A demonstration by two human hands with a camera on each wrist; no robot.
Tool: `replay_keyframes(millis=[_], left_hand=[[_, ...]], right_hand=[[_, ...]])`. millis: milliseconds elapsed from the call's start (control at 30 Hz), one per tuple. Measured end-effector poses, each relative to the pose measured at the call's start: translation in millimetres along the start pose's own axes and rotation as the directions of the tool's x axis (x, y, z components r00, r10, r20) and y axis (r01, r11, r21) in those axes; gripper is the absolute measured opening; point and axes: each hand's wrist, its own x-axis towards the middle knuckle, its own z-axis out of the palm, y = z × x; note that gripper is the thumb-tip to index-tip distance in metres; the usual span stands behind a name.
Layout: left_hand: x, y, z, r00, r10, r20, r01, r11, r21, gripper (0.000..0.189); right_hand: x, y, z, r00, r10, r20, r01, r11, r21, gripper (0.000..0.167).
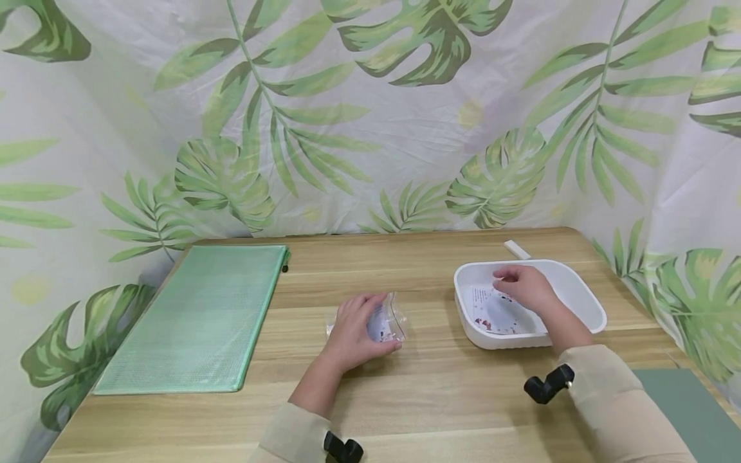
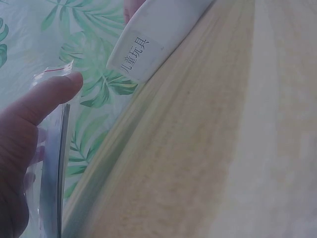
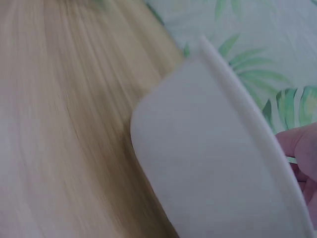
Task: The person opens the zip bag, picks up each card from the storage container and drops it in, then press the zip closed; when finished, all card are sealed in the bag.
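My left hand grips a clear zip bag over the middle of the table. Inside the bag is a thin stack of flat pieces, seen edge-on in the left wrist view; the thumb lies along the bag's near side. My right hand reaches into a white plastic basin, fingertips bent together. In the right wrist view a thin, pale-edged piece shows between thumb and fingers; its kind is unclear. A printed sheet with text and small dark-red pictures lies in the basin below this hand.
A green mesh zip pouch lies flat at the table's left. Behind the basin sits a small white block. A grey-green mat is at the lower right. Leaf-patterned cloth hangs behind the wooden table.
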Motion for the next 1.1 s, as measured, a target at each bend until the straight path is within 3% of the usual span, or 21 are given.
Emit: replay_keyframes(millis=[200,367,667,933,1100], left_hand=[[-0.3,0.1,0.2,1.0,-0.017,0.003,0.017,1.0,-0.01,0.089],[-0.3,0.7,-0.1,1.0,-0.022,0.01,0.022,1.0,-0.01,0.089],[0.3,0.8,-0.8,1.0,-0.025,0.012,0.025,1.0,-0.011,0.088],[0.4,-0.3,-0.3,1.0,-0.024,0.01,0.024,1.0,-0.005,0.088],[0.0,-0.6,0.3,1.0,-0.027,0.011,0.027,1.0,-0.016,0.089]], right_hand=[[11.6,17.1,-1.6,0.995,-0.009,0.1,0.026,0.984,-0.175,0.049],[14.1,21.0,2.1,0.988,0.017,0.153,0.017,0.975,-0.221,0.055],[16.7,22.5,3.9,0.992,0.014,0.128,0.013,0.978,-0.208,0.053],[18.6,23.0,3.9,0.995,-0.034,0.098,0.053,0.977,-0.205,0.048],[15.4,20.4,-0.5,0.997,-0.031,0.064,0.043,0.979,-0.199,0.036]])
